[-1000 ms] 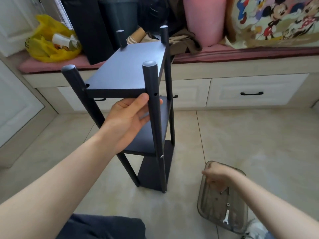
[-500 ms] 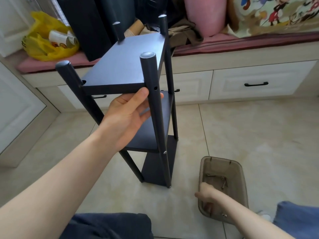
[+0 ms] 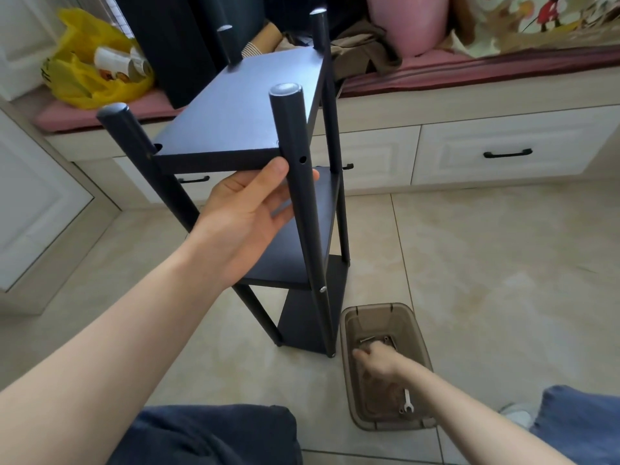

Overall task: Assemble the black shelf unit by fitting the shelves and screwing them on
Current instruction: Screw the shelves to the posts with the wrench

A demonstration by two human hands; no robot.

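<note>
The black shelf unit (image 3: 235, 105) stands upright on the tiled floor, three boards between four round poles. My left hand (image 3: 245, 213) lies palm up under the top board. Its thumb touches the board's lower front edge and its fairly straight fingers reach behind the front right pole (image 3: 295, 156). An empty screw hole shows in that pole at board height, and a screw head sits lower down at the middle board. My right hand (image 3: 375, 362) is inside the brown plastic tray (image 3: 426, 357), fingers down among loose screws (image 3: 369, 339). What it holds is hidden.
A small wrench (image 3: 407, 401) lies at the tray's near end. Behind the unit runs a window seat with white drawers (image 3: 506, 149), a yellow bag (image 3: 90, 75), black panels and a pink cushion. My knees in blue trousers are at the bottom edge.
My right hand has moved along the tray from its near end toward the screws at the far end. My left hand stays under the top board.
</note>
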